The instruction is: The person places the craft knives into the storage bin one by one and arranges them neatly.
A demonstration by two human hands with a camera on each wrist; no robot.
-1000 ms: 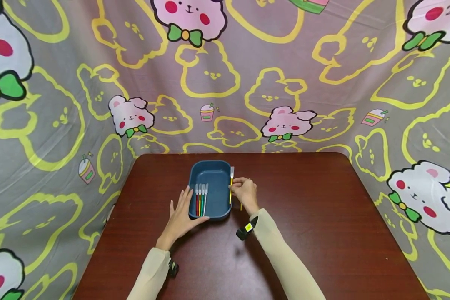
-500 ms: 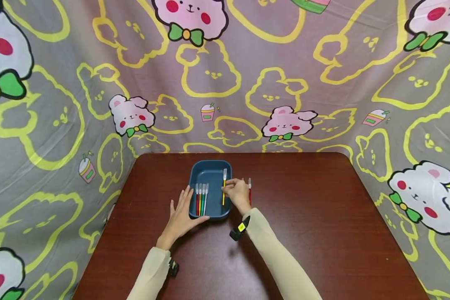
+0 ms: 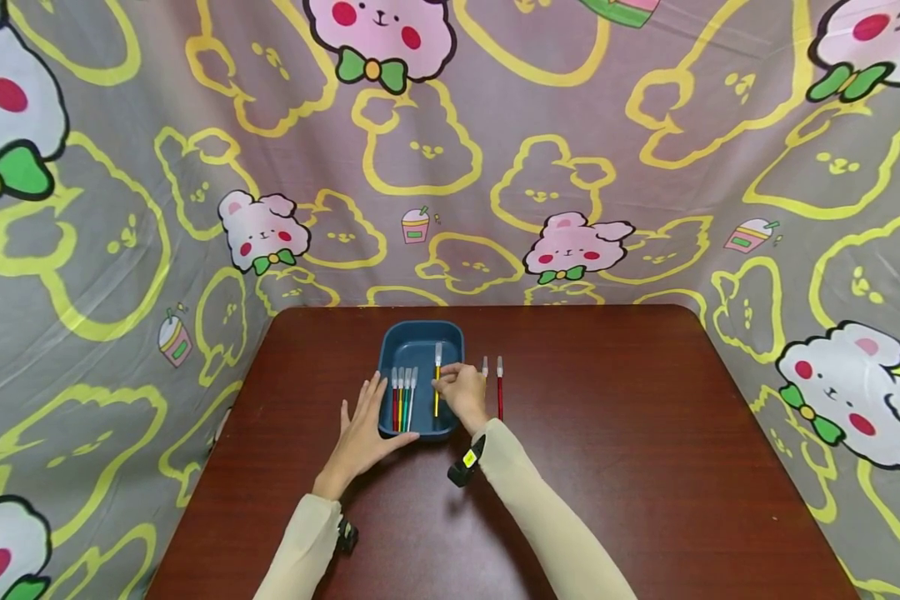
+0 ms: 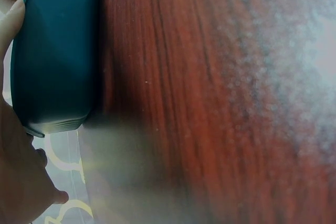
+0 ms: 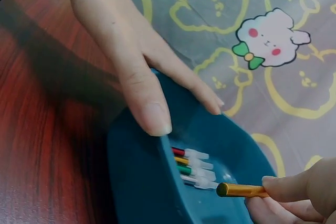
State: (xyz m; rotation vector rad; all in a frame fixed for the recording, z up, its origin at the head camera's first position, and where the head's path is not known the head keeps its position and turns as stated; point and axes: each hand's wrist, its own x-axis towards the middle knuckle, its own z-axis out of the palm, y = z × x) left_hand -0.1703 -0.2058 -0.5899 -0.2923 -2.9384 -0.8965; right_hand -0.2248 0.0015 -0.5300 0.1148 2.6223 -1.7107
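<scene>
A blue tray (image 3: 424,331) holds several capped pens (image 3: 404,400) standing side by side at its left, red, yellow, green and white. My left hand (image 3: 360,437) rests on the tray's left and near rim with spread, straight fingers; in the right wrist view its thumb lies over the rim (image 5: 176,192). My right hand (image 3: 465,395) pinches a yellow pen (image 3: 437,379) with a clear cap over the tray's right half. In the right wrist view the yellow pen's end (image 5: 239,190) points toward the pens (image 5: 194,169) in the tray.
Right of the tray, a red pen (image 3: 500,387) lies on the brown table (image 3: 607,400). Beside it shows the cap of another pen (image 3: 485,365), partly hidden by my right hand. Patterned cloth (image 3: 420,167) hangs behind and beside the table.
My right hand has moved left with the yellow pen, from the tray's right rim to over its inside. The red pen has come into view. My left hand has stayed in place.
</scene>
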